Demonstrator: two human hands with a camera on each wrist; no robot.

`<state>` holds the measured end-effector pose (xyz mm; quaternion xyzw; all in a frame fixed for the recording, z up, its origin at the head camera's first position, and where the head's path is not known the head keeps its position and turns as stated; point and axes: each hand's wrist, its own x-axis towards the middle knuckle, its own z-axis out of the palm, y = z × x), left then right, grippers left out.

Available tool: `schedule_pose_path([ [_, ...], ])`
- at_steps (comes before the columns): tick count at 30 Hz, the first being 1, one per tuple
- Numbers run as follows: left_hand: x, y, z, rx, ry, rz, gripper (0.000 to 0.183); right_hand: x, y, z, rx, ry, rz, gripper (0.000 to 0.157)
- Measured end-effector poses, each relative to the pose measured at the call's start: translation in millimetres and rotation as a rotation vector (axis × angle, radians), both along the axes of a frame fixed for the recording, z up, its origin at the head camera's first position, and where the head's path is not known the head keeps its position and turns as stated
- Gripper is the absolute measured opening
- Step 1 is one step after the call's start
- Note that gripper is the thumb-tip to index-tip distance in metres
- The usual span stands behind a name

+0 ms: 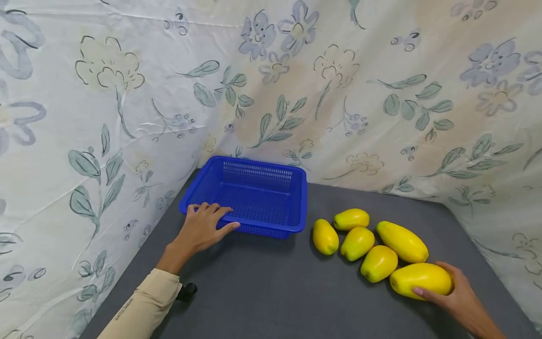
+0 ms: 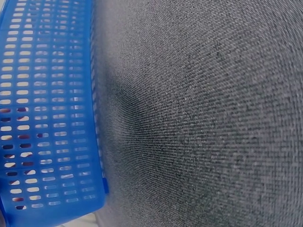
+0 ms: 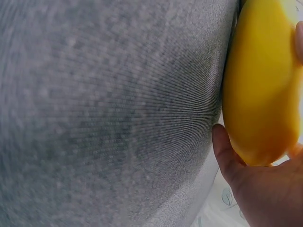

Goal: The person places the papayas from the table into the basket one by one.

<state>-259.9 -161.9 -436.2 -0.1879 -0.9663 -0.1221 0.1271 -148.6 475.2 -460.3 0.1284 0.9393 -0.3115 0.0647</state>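
Observation:
A blue plastic basket (image 1: 254, 230) with slotted walls stands on the dark grey table. My left hand (image 1: 206, 226) grips its near rim toward the left corner, fingers over the edge and thumb on the near side. Through the slots of the basket wall (image 2: 47, 113) in the left wrist view, parts of the fingers show. At the right, my right hand (image 1: 459, 292) holds the outer end of a long yellow papaya-like fruit (image 1: 419, 278), thumb along its near side. That fruit (image 3: 260, 85) appears to rest on the cloth in the right wrist view.
Several more yellow fruits lie beside the held one: a long fruit (image 1: 402, 241) behind it and shorter fruits (image 1: 378, 263) to its left. Floral curtains (image 1: 275, 94) hang behind and at both sides. A small black object (image 1: 187, 292) shows by the left sleeve (image 1: 146, 301).

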Motion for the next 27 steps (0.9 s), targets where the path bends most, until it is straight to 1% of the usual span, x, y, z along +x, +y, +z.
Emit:
schedule_pose_path([
  [2, 0.2, -0.3, -0.6, 0.001, 0.001, -0.001, 0.065, 2.4, -3.8, -1.0, -0.049, -0.029, -0.071, 0.121],
  [4, 0.4, -0.6, -1.3, 0.002, 0.003, 0.0, 0.065, 3.9, -6.1, -1.7, -0.083, -0.044, -0.114, 0.123],
  [6, 0.4, -0.9, -2.1, 0.002, 0.004, 0.003, 0.065, 4.4, -6.3, -1.3, -0.078, -0.046, -0.101, 0.12],
  [10, 0.8, -1.6, -3.4, 0.003, 0.007, 0.008, 0.065, 3.3, -2.9, 0.3, -0.033, -0.086, -0.01, 0.113],
  [12, 1.1, -1.6, -3.3, 0.007, 0.009, 0.008, 0.066, 3.6, -2.0, -0.5, -0.025, -0.108, 0.006, 0.112],
  [14, 1.3, -1.6, -3.1, 0.01, 0.011, 0.006, 0.066, 4.8, -2.1, -2.3, -0.026, -0.117, -0.005, 0.114],
  [19, 1.3, -1.4, -2.8, 0.016, 0.015, 0.002, 0.065, 8.4, -3.7, -5.5, -0.048, -0.097, -0.042, 0.118],
  [27, 0.1, 0.5, -2.7, 0.027, 0.03, -0.007, 0.064, 12.4, -5.0, -1.9, -0.04, -0.106, -0.038, 0.116],
])
